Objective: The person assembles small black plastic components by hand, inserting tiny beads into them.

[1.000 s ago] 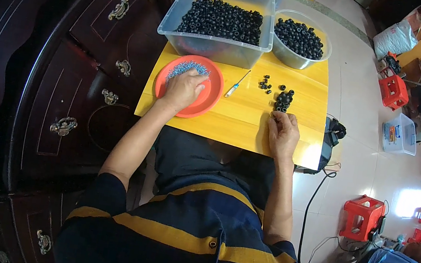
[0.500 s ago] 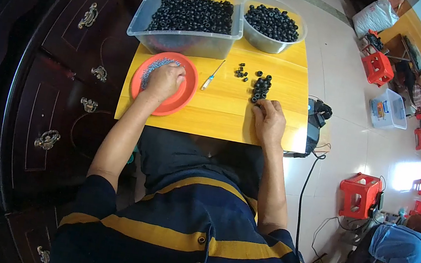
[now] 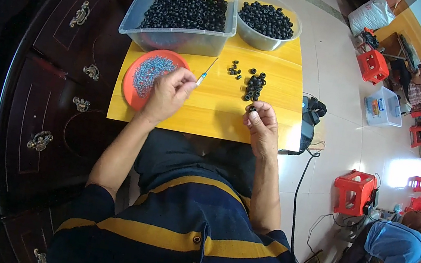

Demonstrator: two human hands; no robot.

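Right now right hand (image 3: 262, 124) fingers pinch one small black ring (image 3: 252, 109) just above the yellow tabletop (image 3: 213, 115); left hand (image 3: 168, 93) fingers bunched, contents unclear. Risk: loose pinch drops ring, rolls off near edge.

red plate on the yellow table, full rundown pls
The red plate is round, shallow and looks like plastic. It lies flat near the left edge of the yellow table, just in front of the clear rectangular bin. A heap of tiny bluish-grey pieces covers its middle. The left hand overlaps its right rim; whether they touch cannot be told.
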